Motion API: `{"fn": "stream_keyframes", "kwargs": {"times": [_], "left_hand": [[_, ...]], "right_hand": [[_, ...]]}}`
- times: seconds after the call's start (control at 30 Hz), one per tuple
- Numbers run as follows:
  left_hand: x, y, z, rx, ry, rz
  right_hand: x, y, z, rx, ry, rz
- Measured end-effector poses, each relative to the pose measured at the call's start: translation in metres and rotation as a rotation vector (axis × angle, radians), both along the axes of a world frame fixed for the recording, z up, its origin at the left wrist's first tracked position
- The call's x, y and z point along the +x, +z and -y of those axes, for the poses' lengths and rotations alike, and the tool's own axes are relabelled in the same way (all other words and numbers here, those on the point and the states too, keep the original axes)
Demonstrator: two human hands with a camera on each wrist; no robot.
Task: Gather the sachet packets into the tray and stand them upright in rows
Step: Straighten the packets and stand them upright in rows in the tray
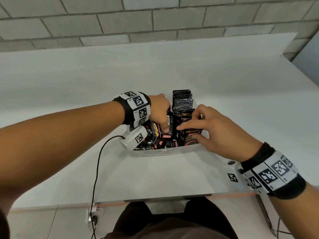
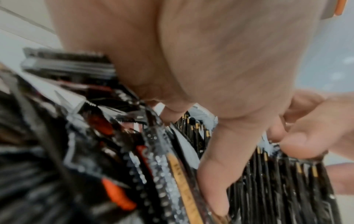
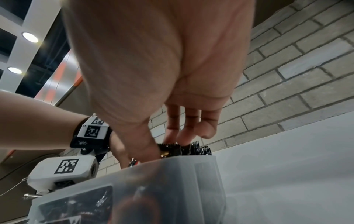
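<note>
A translucent white tray (image 1: 165,151) stands on the white table. At its far right, black sachets (image 1: 182,100) stand upright in a tight row. Its left half holds a loose pile of black sachets (image 1: 155,137) lying at all angles. My left hand (image 1: 166,121) reaches into the middle and pinches one sachet (image 2: 155,136) between thumb (image 2: 214,189) and curled fingers. My right hand (image 1: 193,128) grips a bundle of upright sachets (image 1: 187,118) at the near right, thumb in front and fingers behind. In the right wrist view the fingertips (image 3: 182,136) sit on the sachet tops (image 3: 191,149) above the tray wall (image 3: 172,174).
A black cable (image 1: 98,161) runs from the left wrist camera over the table's front edge (image 1: 155,198) down to a socket on the floor (image 1: 93,216). A grey brick wall (image 1: 155,19) stands behind the table. Bare table surface lies all round the tray.
</note>
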State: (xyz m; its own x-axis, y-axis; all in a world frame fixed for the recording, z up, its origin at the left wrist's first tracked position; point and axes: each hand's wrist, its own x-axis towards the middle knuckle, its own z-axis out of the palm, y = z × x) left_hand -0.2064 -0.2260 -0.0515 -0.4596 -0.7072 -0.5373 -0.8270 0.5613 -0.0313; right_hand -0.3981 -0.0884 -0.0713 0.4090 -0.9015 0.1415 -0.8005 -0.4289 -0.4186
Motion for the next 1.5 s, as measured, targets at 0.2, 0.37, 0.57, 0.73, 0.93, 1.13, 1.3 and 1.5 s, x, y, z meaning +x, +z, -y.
{"fn": "stream_keyframes", "kwargs": {"times": [0.2, 0.37, 0.57, 0.73, 0.93, 1.13, 1.3, 1.5], "left_hand": [[0.004, 0.003, 0.003, 0.084, 0.040, -0.106], [0.015, 0.012, 0.008, 0.132, 0.082, -0.251], [0.036, 0.031, 0.012, 0.142, 0.128, -0.480], [0.058, 0.040, 0.013, 0.119, 0.207, -0.726], [0.075, 0.040, 0.002, 0.291, 0.476, -1.243], [0.078, 0.049, -0.010, 0.433, 0.709, -1.558], [0.072, 0.053, -0.026, 0.553, 0.816, -1.711], [0.045, 0.053, -0.047, 0.732, 0.899, -1.811]], "right_hand": [[0.004, 0.004, 0.002, 0.035, -0.006, 0.045], [0.002, 0.004, 0.003, 0.037, -0.025, 0.032], [0.002, 0.003, 0.003, 0.020, -0.051, 0.022], [0.004, 0.002, 0.003, -0.001, -0.056, 0.029], [0.003, 0.004, 0.001, 0.006, -0.061, 0.010], [0.004, 0.014, -0.002, 0.066, -0.043, 0.025], [0.016, 0.035, -0.002, 0.006, -0.133, 0.215], [0.060, 0.059, 0.001, -0.063, -0.114, 0.479]]}}
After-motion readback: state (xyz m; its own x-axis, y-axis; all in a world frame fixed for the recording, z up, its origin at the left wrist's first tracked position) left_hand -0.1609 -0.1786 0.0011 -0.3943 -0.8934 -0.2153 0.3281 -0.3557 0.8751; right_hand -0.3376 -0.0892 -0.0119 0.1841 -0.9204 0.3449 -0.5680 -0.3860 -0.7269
